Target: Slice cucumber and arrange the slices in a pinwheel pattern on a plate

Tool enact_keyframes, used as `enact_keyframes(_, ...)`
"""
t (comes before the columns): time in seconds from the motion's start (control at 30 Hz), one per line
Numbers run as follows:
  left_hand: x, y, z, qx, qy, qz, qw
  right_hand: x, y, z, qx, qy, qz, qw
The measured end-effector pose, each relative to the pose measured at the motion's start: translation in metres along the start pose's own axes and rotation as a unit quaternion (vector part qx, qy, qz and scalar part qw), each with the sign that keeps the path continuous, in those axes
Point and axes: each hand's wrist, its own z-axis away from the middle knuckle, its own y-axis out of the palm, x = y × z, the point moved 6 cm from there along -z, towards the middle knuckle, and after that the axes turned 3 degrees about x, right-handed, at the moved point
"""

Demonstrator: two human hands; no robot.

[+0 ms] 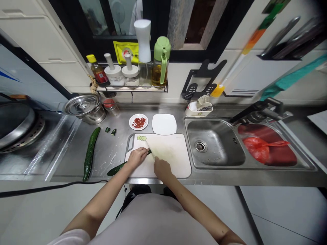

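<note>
My left hand (138,156) is closed over a cucumber (117,169) that lies slantwise across the left part of the white cutting board (176,153). The cucumber's cut end pokes out just past my fingertips. My right hand (162,169) grips a knife (149,147), its handle hidden in the fist. The blade points up and to the left, close against the cucumber's cut end. Several cucumber slices (141,138) lie in an overlapping row at the board's upper left, near the knife tip. Another whole cucumber (91,153) rests on the steel counter to the left.
Behind the board stand a plate of chopped red pieces (138,127) and a white square plate (164,124). Two cucumber ends (113,132) lie left of them. A double sink (214,143) is on the right, with a red plastic bag (258,149). A lidded pot (87,109) stands at back left.
</note>
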Motion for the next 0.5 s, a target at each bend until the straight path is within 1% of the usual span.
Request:
enact_keyframes(0.27,0.0017,-0.0022,-0.0022,-0.003,-0.008,0.025,1.000,-0.0022,-0.0044,0.0056,0.034,0.006,-0.003,0.999)
enact_keyframes(0.5,0.0014,-0.0026,-0.0027,-0.002,-0.008,0.028,1.000,-0.0045,-0.0074,0.0057,0.047,0.003,-0.005,0.999)
